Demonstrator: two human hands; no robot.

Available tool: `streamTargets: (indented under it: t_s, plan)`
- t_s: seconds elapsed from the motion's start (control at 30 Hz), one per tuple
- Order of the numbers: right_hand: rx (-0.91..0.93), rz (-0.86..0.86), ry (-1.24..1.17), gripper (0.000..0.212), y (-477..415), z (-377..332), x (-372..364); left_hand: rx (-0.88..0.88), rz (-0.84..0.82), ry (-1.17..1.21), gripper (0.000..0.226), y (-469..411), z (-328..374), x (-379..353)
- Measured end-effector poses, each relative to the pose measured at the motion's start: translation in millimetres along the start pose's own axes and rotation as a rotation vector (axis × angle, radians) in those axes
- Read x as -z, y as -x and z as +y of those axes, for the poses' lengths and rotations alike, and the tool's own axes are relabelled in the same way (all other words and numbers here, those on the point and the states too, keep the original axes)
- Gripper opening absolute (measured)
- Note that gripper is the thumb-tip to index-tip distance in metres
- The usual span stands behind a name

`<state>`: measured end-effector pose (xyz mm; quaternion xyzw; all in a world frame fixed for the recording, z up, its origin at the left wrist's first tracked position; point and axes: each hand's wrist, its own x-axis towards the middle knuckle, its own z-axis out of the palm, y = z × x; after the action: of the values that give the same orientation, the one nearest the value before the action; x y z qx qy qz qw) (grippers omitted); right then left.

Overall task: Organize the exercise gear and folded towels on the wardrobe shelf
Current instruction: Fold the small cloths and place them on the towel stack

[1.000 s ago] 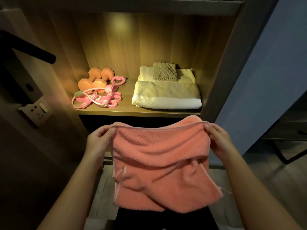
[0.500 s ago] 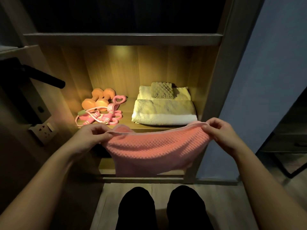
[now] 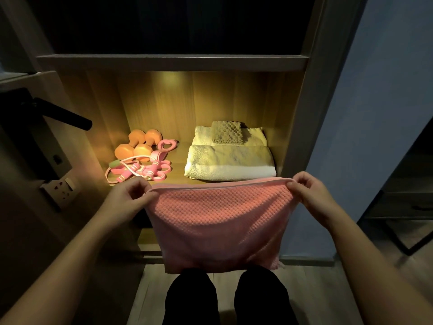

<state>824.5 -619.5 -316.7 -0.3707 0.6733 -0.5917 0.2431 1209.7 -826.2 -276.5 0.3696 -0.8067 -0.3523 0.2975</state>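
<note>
Hidden: pink towel (image 3: 218, 219) covers the front edge of the lit shelf (image 3: 180, 158) at centre and right, plus most of the compartment below it.
Dark: upper compartment (image 3: 175, 24) is black, contents can't be made out.
Cut off: both forearms run out of frame at the bottom; legs (image 3: 189, 299) in dark trousers are cut at the lower edge.
Hard to tell: pink tangle (image 3: 140, 171) at front left of the shelf looks like a skipping rope w/ bands, parts overlap, can't separate them.
Pink towel, look: salmon-pink, waffle texture, paler trim along the top edge, doubled over, top edge stretched nearly level, hangs flat.
Pink towel, where: in the air in front of the shelf, below its level, lower edge just above the knees.
Left hand (image 3: 127, 195): pinches top left corner, thumb on near side.
Right hand (image 3: 311, 193): pinches top right corner, fingers curled over the edge.
On shelf, left: two orange dumbbells (image 3: 138, 146) side by side, pink heart-shaped piece (image 3: 166, 145) beside them.
On shelf, right: folded cream towels (image 3: 229, 160), small beige waffle cloth (image 3: 227, 132) on top at the back.
Far left: black door handle (image 3: 63, 116), wall socket (image 3: 61, 186) under it.
</note>
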Motion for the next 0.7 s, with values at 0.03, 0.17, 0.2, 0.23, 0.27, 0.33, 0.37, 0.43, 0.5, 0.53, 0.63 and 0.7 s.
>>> streamTargets:
  t_s: [0.03, 0.17, 0.2, 0.23, 0.27, 0.33, 0.37, 0.43, 0.5, 0.53, 0.63, 0.7]
  plan:
    - [0.011, 0.009, 0.002, 0.02, 0.0, -0.5, -0.2, -0.018, 0.011, -0.026, 0.011, -0.2, 0.6, 0.4]
    - [0.029, -0.03, 0.037, 0.017, 1.4, -6.0, 1.6, -0.034, 0.075, -0.076, 0.013, -3.6, 1.6, -0.1]
    - [0.018, -0.052, 0.073, 0.019, 1.0, -6.3, 1.7, -0.033, 0.076, -0.097, 0.012, -4.6, 1.8, -0.4]
    - [0.005, -0.069, 0.109, 0.016, 0.2, -5.9, 1.4, -0.029, 0.056, -0.11, 0.016, -5.7, 2.4, 0.0]
    - [-0.008, -0.082, 0.131, 0.012, -0.2, -5.5, 0.5, -0.019, 0.014, -0.127, 0.025, -6.8, 2.9, 0.7]
    - [-0.036, -0.093, 0.118, 0.008, -0.2, -4.3, -1.6, 0.004, -0.101, -0.165, 0.033, -9.4, 4.1, 2.2]
    - [-0.05, -0.1, 0.088, 0.01, 0.5, -4.4, -3.3, 0.012, -0.152, -0.164, 0.027, -10.6, 4.6, 2.2]
    - [-0.069, -0.118, 0.041, 0.02, 1.3, -4.1, -7.8, 0.039, -0.201, -0.124, 0.012, -11.5, 5.3, 1.1]
    - [-0.076, -0.111, 0.022, 0.03, 1.2, -2.7, -12.0, 0.057, -0.205, -0.062, 0.016, -11.6, 6.5, 0.4]
    - [-0.078, -0.105, 0.018, 0.034, 0.7, -1.7, -14.0, 0.063, -0.21, -0.033, 0.023, -11.4, 7.4, 0.8]
    - [-0.078, -0.077, -0.014, 0.04, -0.4, 0.5, -17.4, 0.098, -0.221, 0.033, 0.043, -9.2, 9.9, 3.4]
    - [-0.069, -0.048, -0.044, 0.043, -1.2, 0.5, -18.0, 0.152, -0.203, 0.112, 0.049, -7.4, 9.0, 4.9]
